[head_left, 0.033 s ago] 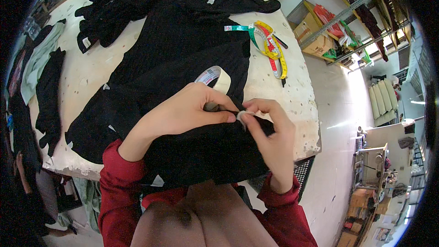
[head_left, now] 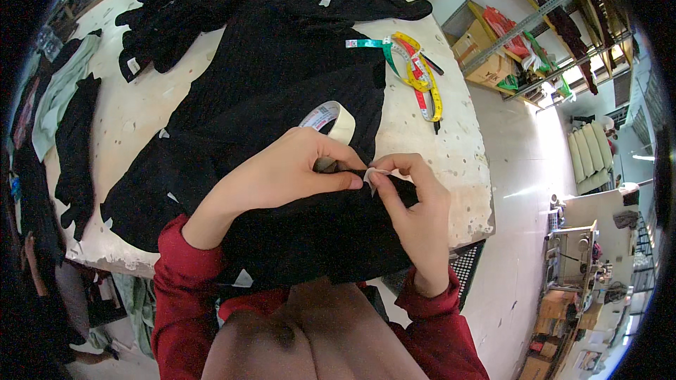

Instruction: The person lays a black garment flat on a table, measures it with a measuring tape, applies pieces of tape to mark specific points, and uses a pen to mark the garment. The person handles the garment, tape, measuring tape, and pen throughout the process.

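While my left hand (head_left: 296,169) pins the black garment (head_left: 282,77) down with thumb and fingers pinched together, my right hand (head_left: 415,197) is pinching a small white tag (head_left: 372,172) right at the spot where the two hands meet, so both are closed on cloth and tag, nothing loose. That meeting point sits just in front of the roll of white tape (head_left: 331,119), which stands on its edge on the garment, touching the back of my left fingers. Honestly the tag is tiny and held only by fingertips, so I figure it could slip or go on crooked if the knit bunches under my thumb, and a nudge from my knuckles might send the roll rolling off. Beyond the roll, off to the right, coloured measuring tapes (head_left: 415,70) lie tangled on the white table (head_left: 451,162), well apart from my hands. Past the roll and to the left there's a heap of more black pieces (head_left: 169,21). The near table edge is right under my wrists, with the garment hanging over it toward my red sleeves (head_left: 176,288), so free room is mostly the bare strip right of the roll.
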`<action>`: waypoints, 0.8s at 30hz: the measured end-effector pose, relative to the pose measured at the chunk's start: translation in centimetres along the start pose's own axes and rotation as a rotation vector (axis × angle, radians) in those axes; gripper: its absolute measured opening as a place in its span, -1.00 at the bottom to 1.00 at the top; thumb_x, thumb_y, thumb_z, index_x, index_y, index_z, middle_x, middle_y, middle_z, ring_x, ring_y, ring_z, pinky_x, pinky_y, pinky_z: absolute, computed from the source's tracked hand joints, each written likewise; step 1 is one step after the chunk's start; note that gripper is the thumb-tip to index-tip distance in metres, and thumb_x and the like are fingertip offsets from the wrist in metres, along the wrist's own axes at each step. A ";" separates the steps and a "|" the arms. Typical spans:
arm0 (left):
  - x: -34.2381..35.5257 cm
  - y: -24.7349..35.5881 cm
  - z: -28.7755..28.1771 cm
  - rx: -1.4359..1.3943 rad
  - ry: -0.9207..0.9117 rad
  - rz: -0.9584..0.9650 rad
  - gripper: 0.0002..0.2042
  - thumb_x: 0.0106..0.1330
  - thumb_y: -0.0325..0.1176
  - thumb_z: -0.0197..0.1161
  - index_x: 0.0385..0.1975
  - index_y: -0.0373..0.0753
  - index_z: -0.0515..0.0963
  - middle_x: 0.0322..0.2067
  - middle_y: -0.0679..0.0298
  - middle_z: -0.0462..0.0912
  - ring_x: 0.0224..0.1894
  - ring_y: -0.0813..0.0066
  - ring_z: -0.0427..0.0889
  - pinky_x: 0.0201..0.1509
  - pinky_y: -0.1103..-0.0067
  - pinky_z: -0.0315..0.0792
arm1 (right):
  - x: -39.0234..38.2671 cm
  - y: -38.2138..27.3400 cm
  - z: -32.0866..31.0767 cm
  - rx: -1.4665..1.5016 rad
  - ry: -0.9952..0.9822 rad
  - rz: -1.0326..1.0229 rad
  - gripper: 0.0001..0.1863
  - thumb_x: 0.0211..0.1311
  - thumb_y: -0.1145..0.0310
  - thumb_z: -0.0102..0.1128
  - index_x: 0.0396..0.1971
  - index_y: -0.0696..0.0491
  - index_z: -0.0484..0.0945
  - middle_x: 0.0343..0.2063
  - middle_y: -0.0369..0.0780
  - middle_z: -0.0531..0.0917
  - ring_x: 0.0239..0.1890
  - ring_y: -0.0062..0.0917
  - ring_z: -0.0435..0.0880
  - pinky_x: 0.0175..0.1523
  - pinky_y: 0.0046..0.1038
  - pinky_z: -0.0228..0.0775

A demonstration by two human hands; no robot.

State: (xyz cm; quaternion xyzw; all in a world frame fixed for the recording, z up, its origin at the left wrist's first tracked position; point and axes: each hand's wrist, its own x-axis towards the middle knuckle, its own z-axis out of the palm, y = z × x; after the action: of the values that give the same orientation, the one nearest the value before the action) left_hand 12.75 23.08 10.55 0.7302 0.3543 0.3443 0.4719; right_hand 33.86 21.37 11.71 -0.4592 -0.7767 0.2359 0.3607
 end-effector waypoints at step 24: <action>-0.4 2.3 1.9 0.339 0.356 0.040 -0.88 0.13 -0.25 0.37 -0.37 -0.07 0.66 -0.52 0.25 0.53 -0.35 0.28 0.49 -0.29 0.42 0.40 | 0.2 0.7 0.7 0.049 -0.022 -0.070 -0.85 0.21 0.44 0.24 -0.24 0.14 0.58 -0.32 -0.13 0.61 -0.30 -0.24 0.62 -0.20 -0.39 0.42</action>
State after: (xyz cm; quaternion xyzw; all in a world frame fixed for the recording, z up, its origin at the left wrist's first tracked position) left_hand 14.57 21.15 12.01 0.7337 0.4699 0.4125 0.2658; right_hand 33.67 21.83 10.82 -0.4203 -0.7903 0.2471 0.3712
